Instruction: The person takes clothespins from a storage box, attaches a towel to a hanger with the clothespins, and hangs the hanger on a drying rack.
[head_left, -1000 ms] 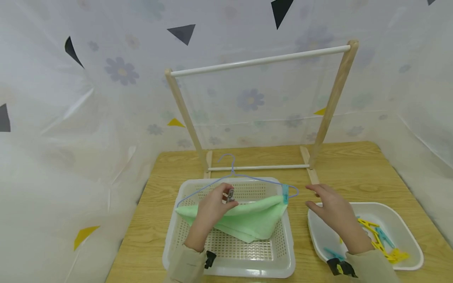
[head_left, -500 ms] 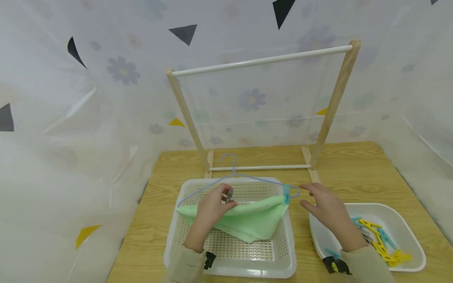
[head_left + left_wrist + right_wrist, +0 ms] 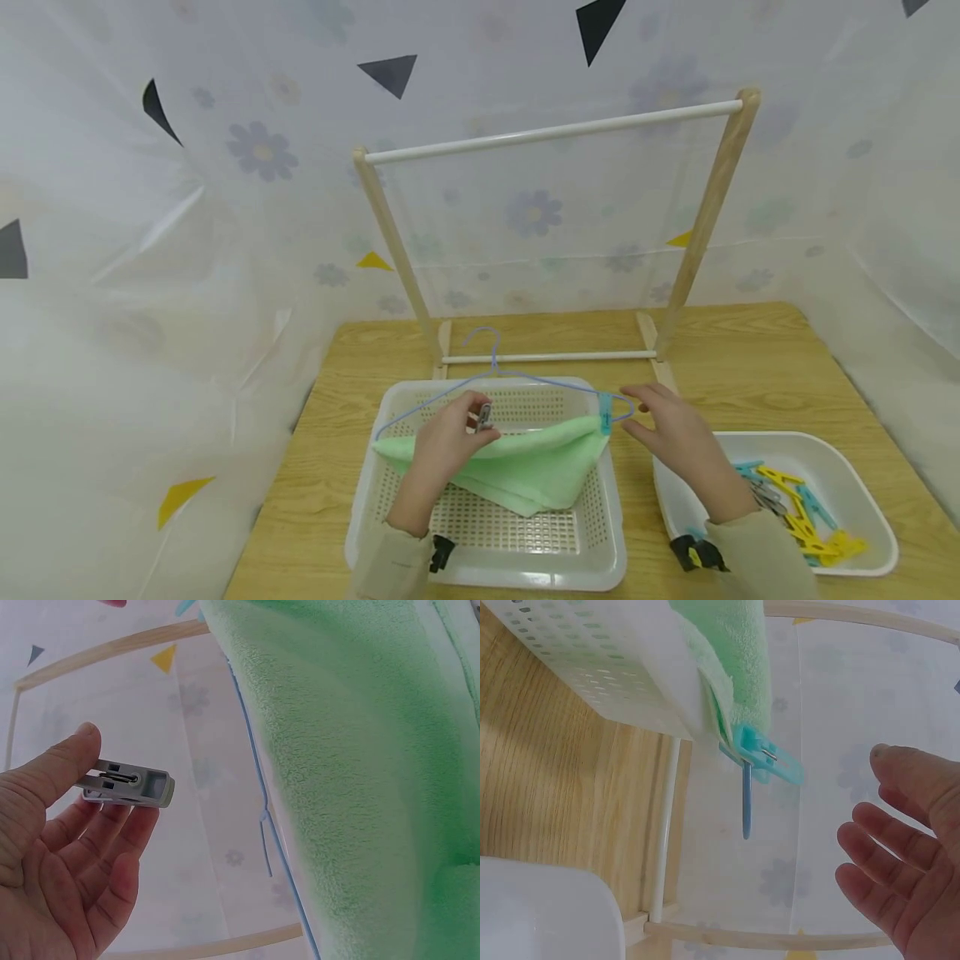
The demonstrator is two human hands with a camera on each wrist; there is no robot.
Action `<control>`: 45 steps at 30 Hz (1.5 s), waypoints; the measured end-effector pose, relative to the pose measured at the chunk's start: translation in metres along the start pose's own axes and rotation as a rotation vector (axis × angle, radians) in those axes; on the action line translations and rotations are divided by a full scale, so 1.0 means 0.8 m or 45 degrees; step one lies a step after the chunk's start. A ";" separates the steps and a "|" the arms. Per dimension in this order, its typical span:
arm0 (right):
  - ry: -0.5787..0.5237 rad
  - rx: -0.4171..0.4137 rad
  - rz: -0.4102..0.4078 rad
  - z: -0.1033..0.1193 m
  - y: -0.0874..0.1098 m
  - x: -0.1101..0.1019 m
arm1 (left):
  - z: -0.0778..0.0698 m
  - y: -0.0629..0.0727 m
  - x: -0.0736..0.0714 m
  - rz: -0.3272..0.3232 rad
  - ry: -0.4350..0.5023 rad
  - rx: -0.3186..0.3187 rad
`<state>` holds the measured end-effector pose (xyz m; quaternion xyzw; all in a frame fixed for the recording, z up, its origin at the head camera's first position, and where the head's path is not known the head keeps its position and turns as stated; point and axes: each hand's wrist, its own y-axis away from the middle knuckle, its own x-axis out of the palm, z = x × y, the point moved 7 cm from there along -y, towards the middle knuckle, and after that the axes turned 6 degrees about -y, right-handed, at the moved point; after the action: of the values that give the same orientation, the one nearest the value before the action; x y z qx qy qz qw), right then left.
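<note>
My left hand (image 3: 442, 442) pinches a grey clothespin (image 3: 135, 784) between thumb and fingers, above a light green towel (image 3: 543, 471). The towel lies over a blue wire hanger (image 3: 543, 378), whose hook points toward the rack. At the hanger's right end a teal clothespin (image 3: 757, 750) clips the towel to the wire. Beside that end, my right hand (image 3: 678, 433) has its thumb and fingers spread with nothing between them; the right wrist view shows a gap from the clip. Towel and hanger rest across a white perforated basket (image 3: 611, 533).
A wooden rack with a white top rod (image 3: 555, 131) stands behind the basket. To the right is a white tub (image 3: 862, 475) holding yellow clothespins (image 3: 802, 525), teal ones and some grey ones. A plastic sheet with flowers surrounds the wooden table (image 3: 765, 367).
My right hand has moved left, from above the tub's left edge to the hanger's right end. My left hand stays nearly still with the grey clothespin.
</note>
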<state>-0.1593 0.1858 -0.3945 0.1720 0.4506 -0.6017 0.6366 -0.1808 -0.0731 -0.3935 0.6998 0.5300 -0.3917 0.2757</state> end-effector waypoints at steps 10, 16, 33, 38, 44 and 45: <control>-0.050 -0.007 0.009 0.006 -0.012 0.008 | 0.002 0.001 0.000 -0.009 -0.006 0.006; -0.077 0.018 0.063 0.006 -0.018 0.013 | 0.002 0.001 -0.001 -0.002 0.011 0.006; -0.103 0.001 0.103 0.006 -0.038 0.027 | 0.005 0.001 -0.002 -0.011 0.027 0.004; -0.110 0.017 0.123 0.003 -0.042 0.031 | 0.006 0.000 -0.002 -0.007 0.031 -0.003; -0.126 0.020 0.139 0.001 -0.048 0.037 | 0.009 -0.001 -0.001 -0.008 0.021 -0.005; -0.128 0.020 0.144 0.001 -0.049 0.037 | 0.009 -0.002 -0.001 -0.010 0.017 -0.003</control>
<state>-0.1989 0.1584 -0.4049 0.1717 0.4027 -0.5764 0.6900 -0.1841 -0.0788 -0.3970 0.7000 0.5352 -0.3872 0.2714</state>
